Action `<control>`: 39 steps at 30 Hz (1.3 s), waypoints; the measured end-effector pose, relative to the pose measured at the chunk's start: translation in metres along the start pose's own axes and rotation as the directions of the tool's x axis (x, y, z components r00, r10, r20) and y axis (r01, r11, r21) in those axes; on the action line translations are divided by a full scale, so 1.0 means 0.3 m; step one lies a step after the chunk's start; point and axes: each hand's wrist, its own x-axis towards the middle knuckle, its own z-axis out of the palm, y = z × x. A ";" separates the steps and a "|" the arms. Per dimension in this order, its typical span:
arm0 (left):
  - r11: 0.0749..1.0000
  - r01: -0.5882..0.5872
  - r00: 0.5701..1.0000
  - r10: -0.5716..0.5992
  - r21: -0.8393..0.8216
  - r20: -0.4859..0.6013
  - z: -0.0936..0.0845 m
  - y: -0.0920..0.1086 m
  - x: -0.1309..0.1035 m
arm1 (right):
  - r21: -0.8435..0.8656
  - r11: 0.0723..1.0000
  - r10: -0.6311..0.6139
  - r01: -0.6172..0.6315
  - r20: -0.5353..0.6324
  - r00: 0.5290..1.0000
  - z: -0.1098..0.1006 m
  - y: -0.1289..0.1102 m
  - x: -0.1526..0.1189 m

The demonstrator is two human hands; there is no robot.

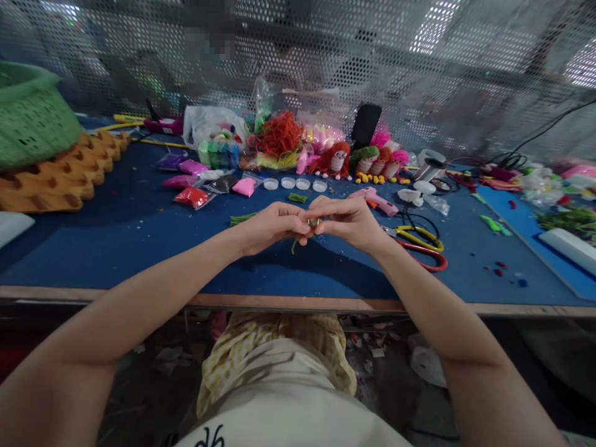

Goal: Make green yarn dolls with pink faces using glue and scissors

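My left hand (277,230) and my right hand (347,220) meet over the front middle of the table, with thumbs and fingertips pinched together. Between them is a small greenish-brown piece (315,223), mostly covered by the fingers. A thin green strand (294,246) hangs below the fingertips; whether it joins that piece I cannot tell. Partly behind my left hand lies a bundle of green stems (242,218). A short green bundle (297,197) rests just beyond the hands.
To the right lie a pink glue gun (379,202), yellow-handled scissors (419,237) and a red-handled tool (431,264). Yarn dolls (339,160), small clear dishes (288,183) and bead packets (193,197) line the back. A green basket (37,118) sits on an orange egg tray (60,177) at left.
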 end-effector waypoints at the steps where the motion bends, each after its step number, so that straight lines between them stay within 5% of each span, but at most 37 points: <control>1: 1.000 0.002 1.000 -0.002 0.005 0.013 0.004 0.004 -0.001 | -0.006 1.000 -0.025 0.026 0.003 1.000 0.001 0.002 0.000; 5: 1.000 0.020 0.999 -0.020 0.002 0.037 0.018 0.017 -0.007 | -0.042 0.994 -0.102 0.102 0.011 0.995 0.002 0.012 0.004; 15: 0.999 -0.007 1.000 0.008 -0.046 0.017 0.005 0.001 0.000 | -0.080 0.995 -0.056 0.052 -0.050 0.997 0.009 -0.010 0.004; 22: 0.984 -0.139 0.967 0.159 0.113 -0.198 -0.005 -0.024 0.018 | -0.262 0.965 -0.032 -0.027 -0.215 0.976 -0.019 -0.016 0.013; 30: 0.967 -0.149 0.935 0.206 0.205 -0.290 -0.006 -0.027 0.019 | -0.355 0.935 -0.076 -0.001 -0.203 0.976 -0.021 -0.001 0.010; 34: 0.934 -0.146 0.909 0.257 0.327 -0.328 -0.015 -0.030 0.025 | -0.568 0.822 -0.011 -0.037 -0.081 0.997 -0.078 -0.020 0.006; 39: 0.864 0.012 0.856 0.251 0.503 -0.451 -0.041 -0.034 0.026 | -0.852 0.514 0.264 -0.104 0.042 0.964 -0.155 -0.001 -0.008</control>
